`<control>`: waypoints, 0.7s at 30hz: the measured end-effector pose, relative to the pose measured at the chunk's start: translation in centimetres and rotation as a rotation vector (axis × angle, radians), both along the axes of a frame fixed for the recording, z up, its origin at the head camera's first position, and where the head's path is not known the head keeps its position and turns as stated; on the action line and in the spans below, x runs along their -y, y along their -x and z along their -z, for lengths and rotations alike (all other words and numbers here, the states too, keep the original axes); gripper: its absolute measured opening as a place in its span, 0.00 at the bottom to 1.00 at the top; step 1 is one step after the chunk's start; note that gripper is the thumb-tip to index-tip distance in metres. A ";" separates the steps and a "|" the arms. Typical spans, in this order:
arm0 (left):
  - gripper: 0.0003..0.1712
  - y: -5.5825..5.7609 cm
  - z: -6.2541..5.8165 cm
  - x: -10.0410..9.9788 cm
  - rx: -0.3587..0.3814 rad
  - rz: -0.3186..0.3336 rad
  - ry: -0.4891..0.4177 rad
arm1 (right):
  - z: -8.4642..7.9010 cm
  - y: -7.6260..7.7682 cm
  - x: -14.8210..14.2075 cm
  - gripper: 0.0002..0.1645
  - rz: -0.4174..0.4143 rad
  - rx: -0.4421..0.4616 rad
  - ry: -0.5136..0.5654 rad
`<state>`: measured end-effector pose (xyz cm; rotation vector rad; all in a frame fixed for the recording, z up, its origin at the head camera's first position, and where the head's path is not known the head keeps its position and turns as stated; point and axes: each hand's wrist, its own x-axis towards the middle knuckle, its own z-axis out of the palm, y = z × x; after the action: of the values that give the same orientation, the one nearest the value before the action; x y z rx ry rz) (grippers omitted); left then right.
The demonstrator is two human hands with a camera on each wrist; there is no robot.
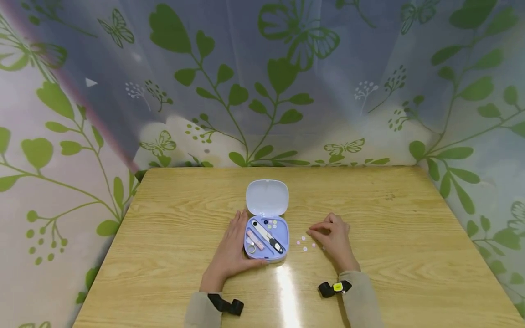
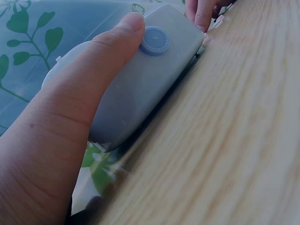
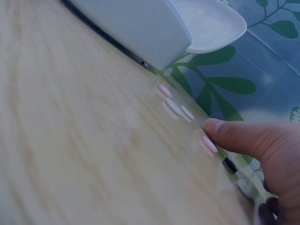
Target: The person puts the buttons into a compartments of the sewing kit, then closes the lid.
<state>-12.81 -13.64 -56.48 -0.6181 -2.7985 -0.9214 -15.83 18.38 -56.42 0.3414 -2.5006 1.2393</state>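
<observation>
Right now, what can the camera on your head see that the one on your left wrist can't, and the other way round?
Only the head view: the black-and-white tool and pink piece inside the case.

Only the left wrist view: the round knob with a plus mark on the case's front.

Both: the case, left hand, part of the right hand, pale discs, table and leafy cloth.

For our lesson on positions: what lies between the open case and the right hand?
Several pale discs lie on the table, seen in the head view.
</observation>
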 end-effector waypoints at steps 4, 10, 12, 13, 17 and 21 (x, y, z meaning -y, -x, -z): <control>0.82 0.0 0.0 0.0 0.000 -0.003 0.007 | -0.2 0.0 0.0 0.07 0.003 0.009 0.003; 0.82 0.1 0.0 -0.1 -0.003 0.004 -0.003 | -0.4 -0.1 -0.1 0.08 0.014 0.043 0.031; 0.82 0.1 0.0 -0.1 0.001 0.004 -0.004 | -0.5 -0.1 -0.1 0.07 0.011 0.058 0.046; 0.82 0.1 0.0 0.0 0.004 0.002 -0.001 | -0.5 -0.1 -0.1 0.07 0.009 0.067 0.056; 0.82 0.1 0.0 0.0 0.017 -0.001 -0.001 | -0.8 0.0 -0.1 0.07 -0.001 0.099 0.092; 0.82 0.1 0.0 0.0 0.026 0.000 -0.001 | -1.0 0.1 -0.1 0.06 -0.017 0.075 0.095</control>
<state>-12.92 -13.62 -56.51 -0.6111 -2.8204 -0.9371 -15.95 18.49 -55.43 0.2987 -2.4947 1.3963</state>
